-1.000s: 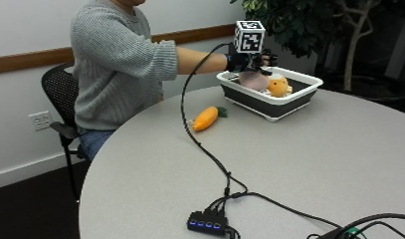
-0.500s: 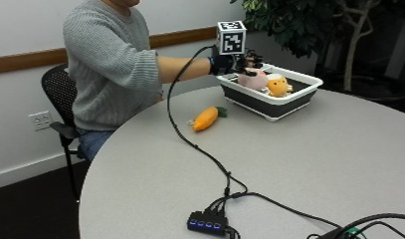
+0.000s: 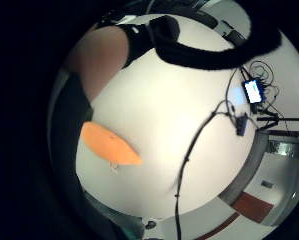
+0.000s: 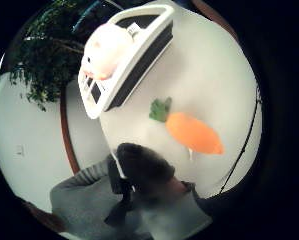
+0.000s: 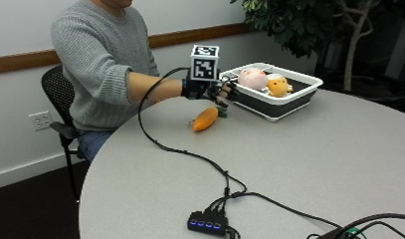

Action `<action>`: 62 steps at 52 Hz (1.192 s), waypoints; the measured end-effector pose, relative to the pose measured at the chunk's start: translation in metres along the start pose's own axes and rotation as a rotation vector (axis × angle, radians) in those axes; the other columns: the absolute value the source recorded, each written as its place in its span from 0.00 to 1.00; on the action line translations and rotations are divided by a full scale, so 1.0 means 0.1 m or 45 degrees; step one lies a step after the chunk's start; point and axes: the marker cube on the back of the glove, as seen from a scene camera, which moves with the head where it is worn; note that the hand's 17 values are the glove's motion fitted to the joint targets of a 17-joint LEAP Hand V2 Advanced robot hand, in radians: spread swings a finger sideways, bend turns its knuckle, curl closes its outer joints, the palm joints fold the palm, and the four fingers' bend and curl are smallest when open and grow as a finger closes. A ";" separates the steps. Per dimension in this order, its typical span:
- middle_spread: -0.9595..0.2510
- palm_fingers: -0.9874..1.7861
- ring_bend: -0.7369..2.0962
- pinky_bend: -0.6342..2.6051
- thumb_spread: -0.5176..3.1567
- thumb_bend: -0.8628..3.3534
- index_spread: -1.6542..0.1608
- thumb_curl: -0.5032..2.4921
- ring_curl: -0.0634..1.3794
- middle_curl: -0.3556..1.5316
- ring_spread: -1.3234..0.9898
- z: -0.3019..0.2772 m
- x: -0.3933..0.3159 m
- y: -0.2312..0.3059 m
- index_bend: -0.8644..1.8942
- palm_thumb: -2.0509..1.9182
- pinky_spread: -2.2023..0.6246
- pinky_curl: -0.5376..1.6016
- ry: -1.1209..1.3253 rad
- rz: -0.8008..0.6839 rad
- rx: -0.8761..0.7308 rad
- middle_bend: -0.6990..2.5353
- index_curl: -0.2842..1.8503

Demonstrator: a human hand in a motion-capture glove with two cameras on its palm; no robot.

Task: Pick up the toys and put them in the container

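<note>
Orange plush carrot [image 5: 205, 119] lies on the table [image 5: 308, 164] just below the fingers of the gloved right hand [image 5: 208, 89], which hang loosely spread and hold nothing, while the white container [image 5: 275, 89] with two toys in it stands just beyond the fingertips; judged step: reaching for the last toy. From the thumb-side palm view the carrot [image 4: 191, 131] sits apart from the container's near wall [image 4: 134, 65], so the fingers likely need to drop and close round its body. From the little-finger-side view bare tabletop [image 3: 179, 130] surrounds the carrot [image 3: 109, 144], and the black cable [image 3: 189, 155] runs well clear of it.
</note>
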 end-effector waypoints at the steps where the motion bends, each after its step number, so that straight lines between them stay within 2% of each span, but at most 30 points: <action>1: 0.68 0.33 0.34 0.45 0.40 0.18 0.73 0.24 0.31 0.33 0.53 0.09 -0.03 0.03 0.36 0.49 0.80 0.42 0.015 -0.002 -0.018 0.26 0.29; 9: 0.66 0.36 0.40 0.45 0.43 0.19 0.73 0.24 0.34 0.34 0.51 0.88 -0.12 0.23 0.35 0.50 0.80 0.42 0.099 0.002 -0.225 0.28 0.27; 13: 0.66 0.35 0.42 0.46 0.44 0.19 0.74 0.24 0.35 0.35 0.50 1.12 -0.10 0.29 0.34 0.50 0.80 0.42 0.116 0.031 -0.166 0.29 0.26; 18: 0.64 0.40 0.47 0.46 0.46 0.20 0.74 0.24 0.37 0.38 0.46 1.13 -0.06 0.31 0.32 0.51 0.79 0.42 0.129 0.039 -0.076 0.34 0.23; 36: 0.60 0.46 0.58 0.49 0.52 0.21 0.74 0.25 0.43 0.46 0.37 1.13 -0.10 0.26 0.35 0.52 0.71 0.42 0.155 0.038 0.035 0.45 0.20; 40: 0.59 0.54 0.60 0.52 0.54 0.21 0.73 0.26 0.44 0.47 0.36 1.01 -0.09 0.18 0.35 0.53 0.67 0.43 0.122 -0.002 0.109 0.46 0.19; 44: 0.58 0.67 0.65 0.54 0.56 0.23 0.73 0.27 0.45 0.49 0.36 0.67 -0.10 0.04 0.37 0.57 0.65 0.43 0.040 -0.011 0.187 0.48 0.19; 53: 0.58 0.70 0.66 0.55 0.50 0.25 0.72 0.33 0.50 0.53 0.37 -0.56 0.04 -0.35 0.42 0.63 0.64 0.46 0.019 0.010 0.376 0.48 0.23; 62: 0.57 0.70 0.65 0.54 0.47 0.24 0.71 0.36 0.51 0.56 0.36 -0.94 0.05 -0.71 0.45 0.64 0.64 0.47 -0.019 0.048 0.400 0.49 0.26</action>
